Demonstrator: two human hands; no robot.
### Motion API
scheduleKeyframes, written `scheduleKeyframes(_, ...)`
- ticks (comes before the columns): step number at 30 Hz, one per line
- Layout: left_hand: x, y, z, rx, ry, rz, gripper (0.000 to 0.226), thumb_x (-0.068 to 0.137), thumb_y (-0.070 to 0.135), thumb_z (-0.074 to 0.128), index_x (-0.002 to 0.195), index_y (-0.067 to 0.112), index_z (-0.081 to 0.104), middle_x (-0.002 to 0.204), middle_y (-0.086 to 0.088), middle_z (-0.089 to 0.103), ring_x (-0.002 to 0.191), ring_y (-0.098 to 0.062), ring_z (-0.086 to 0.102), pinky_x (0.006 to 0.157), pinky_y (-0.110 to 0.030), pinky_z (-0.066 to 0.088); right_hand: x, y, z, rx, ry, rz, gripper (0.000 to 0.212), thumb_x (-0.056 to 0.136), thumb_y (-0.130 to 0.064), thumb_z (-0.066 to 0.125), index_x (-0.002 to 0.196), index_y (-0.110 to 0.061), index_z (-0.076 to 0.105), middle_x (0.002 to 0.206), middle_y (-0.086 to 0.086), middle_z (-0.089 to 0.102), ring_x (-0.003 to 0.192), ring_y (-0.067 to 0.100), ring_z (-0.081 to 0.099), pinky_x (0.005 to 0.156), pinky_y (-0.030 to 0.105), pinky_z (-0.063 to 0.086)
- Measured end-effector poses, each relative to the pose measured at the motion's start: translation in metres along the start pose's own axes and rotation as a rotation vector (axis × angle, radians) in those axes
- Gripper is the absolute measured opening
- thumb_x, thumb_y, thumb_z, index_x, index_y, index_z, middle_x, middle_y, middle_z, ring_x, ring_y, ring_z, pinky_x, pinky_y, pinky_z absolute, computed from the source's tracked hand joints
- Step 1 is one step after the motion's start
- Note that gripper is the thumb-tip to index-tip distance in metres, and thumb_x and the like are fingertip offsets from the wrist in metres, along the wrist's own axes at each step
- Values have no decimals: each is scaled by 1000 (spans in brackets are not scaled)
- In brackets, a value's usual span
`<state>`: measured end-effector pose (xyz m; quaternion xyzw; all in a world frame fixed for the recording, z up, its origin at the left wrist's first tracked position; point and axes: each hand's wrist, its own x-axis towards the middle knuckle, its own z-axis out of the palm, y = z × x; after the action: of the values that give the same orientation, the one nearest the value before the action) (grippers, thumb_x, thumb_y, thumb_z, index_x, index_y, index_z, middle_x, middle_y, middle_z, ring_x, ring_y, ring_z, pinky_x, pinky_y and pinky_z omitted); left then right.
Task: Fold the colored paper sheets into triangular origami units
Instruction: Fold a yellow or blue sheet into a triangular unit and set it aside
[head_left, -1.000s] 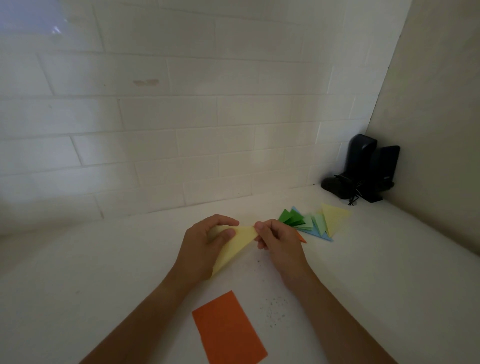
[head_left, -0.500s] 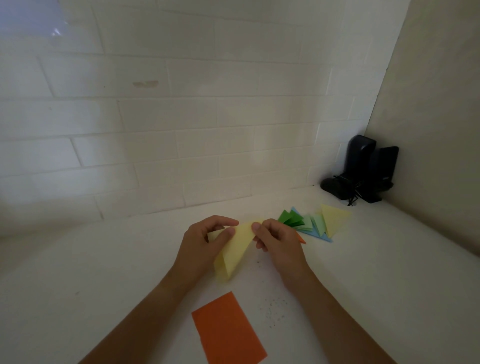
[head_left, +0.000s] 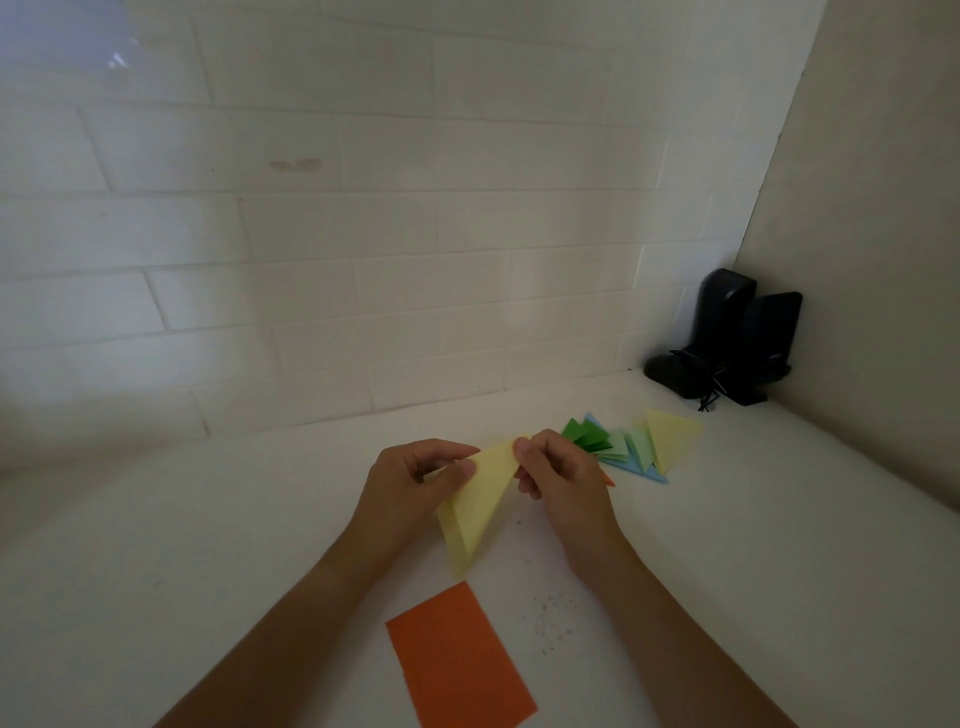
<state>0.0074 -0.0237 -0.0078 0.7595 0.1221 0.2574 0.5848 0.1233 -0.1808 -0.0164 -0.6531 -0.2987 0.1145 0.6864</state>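
Note:
A yellow paper (head_left: 480, 499), folded into a long triangle, hangs point-down above the white counter (head_left: 208, 545). My left hand (head_left: 410, 483) pinches its upper left edge between thumb and fingers. My right hand (head_left: 558, 480) pinches its top right corner. A flat orange sheet (head_left: 460, 657) lies on the counter just below the hands. To the right sits a pile of folded triangles (head_left: 631, 444) in green, pale green, blue and yellow. An orange tip shows behind my right hand.
A white tiled wall (head_left: 363, 234) runs along the back and a beige wall (head_left: 872, 260) closes the right side. Two black speakers with a cable (head_left: 727, 343) stand in the back right corner. Small dark specks (head_left: 550, 613) dot the counter near my right forearm.
The yellow triangle has swung down from lying slanted between the hands to hanging with its point toward the orange sheet. Both hands keep their hold and have barely shifted.

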Motion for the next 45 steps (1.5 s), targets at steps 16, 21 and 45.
scheduleKeyframes(16, 0, -2, 1, -35, 65, 83, 22, 93, 12, 74, 112, 17, 81, 111, 8, 79, 112, -8, 71, 99, -32, 57, -4, -5, 2, -82, -62, 47, 42, 102, -30, 62, 79, 5, 60, 65, 0, 63, 67, 14, 60, 68, 25, 46)
scheduleKeyframes(21, 0, -1, 1, -5, 75, 102, 20, 93, 13, 74, 111, 18, 81, 109, 10, 79, 109, -5, 72, 94, -24, 57, -4, -4, 3, -91, -63, 39, 43, 102, -33, 62, 77, 2, 60, 65, 0, 64, 67, 15, 59, 71, 33, 47)
scheduleKeyframes(45, 1, -4, -2, -97, 19, -81, 15, 88, 15, 80, 101, 11, 83, 94, -6, 81, 90, -25, 78, 85, -38, 63, 0, 3, 3, -126, -5, 21, 34, 99, -28, 66, 72, -8, 64, 65, 0, 61, 65, 10, 58, 65, 25, 47)
